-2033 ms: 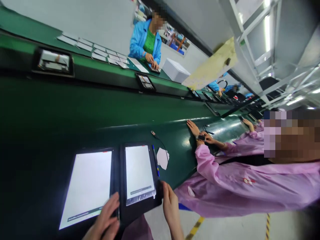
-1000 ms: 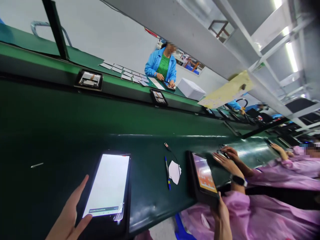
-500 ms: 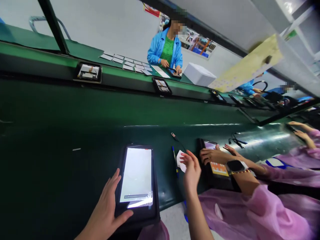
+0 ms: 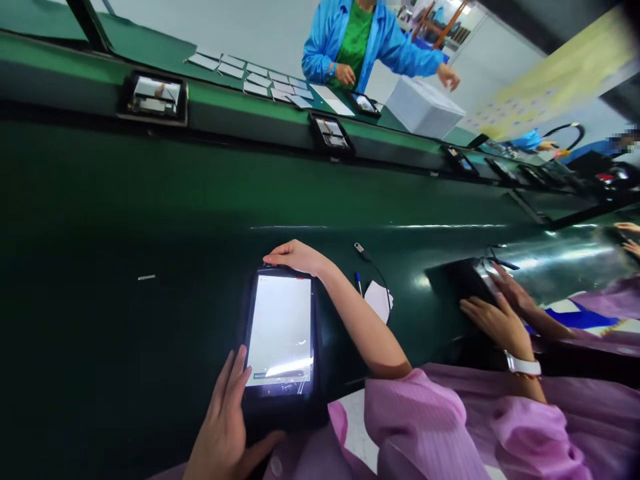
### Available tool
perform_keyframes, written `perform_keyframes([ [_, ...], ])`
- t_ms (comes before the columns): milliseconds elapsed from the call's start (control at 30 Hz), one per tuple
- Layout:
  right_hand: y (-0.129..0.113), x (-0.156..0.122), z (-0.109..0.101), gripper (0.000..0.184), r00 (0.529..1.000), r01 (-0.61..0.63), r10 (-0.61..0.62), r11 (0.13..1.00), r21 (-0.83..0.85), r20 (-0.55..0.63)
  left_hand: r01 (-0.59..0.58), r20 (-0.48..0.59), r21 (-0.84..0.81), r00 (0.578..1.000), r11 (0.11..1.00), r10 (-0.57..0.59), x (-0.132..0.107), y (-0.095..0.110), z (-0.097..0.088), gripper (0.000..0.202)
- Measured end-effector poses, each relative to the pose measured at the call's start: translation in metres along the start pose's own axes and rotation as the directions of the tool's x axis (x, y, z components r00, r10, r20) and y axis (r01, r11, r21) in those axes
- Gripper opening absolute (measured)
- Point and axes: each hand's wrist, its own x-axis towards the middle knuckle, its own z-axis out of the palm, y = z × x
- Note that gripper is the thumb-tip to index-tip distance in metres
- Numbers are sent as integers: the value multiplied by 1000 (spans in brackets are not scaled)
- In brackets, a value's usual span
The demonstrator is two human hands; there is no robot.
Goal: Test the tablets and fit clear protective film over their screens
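A tablet [image 4: 281, 320] with a lit, nearly blank white screen lies in a dark frame in front of me. My left hand [image 4: 225, 413] is at its lower left, fingers stretched along the left edge and thumb spread near the bottom edge. Across the tablet's top edge reaches my right hand [image 4: 299, 258], its fingertips pinched together by the upper left corner. What sits between those fingertips is too small to make out. Right of the tablet are a white paper piece [image 4: 379, 300], a blue-capped pen [image 4: 359, 283] and a cable with a metal plug [image 4: 361, 252].
To my right, a co-worker's hands [image 4: 493, 327] hold a dark device [image 4: 475, 277]. A raised green shelf [image 4: 240, 127] runs along the back, bearing opened devices [image 4: 159, 97]. Beyond it are a white box [image 4: 425, 107] and a person in a blue jacket [image 4: 320, 50].
My right hand has moved left and away from me, from beside the white paper to the tablet's top edge, its fingers now together. My left hand stays by the tablet. The view has shifted.
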Motion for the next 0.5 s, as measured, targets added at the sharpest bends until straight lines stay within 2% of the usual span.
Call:
perform_keyframes([
  [167,7,-9,1,42,999,-38,39,998,59,-20,42,25,19,999,999,-42,0,-3,2,94],
  [367,4,-15,-2,35,999,-52,53,997,51,-2,-34,-24,39,999,999,35,-1,-3,2,96],
  [500,7,-14,-3,28,1000,-20,18,998,53,24,29,-8,27,1000,999,-28,-10,1,4,94],
])
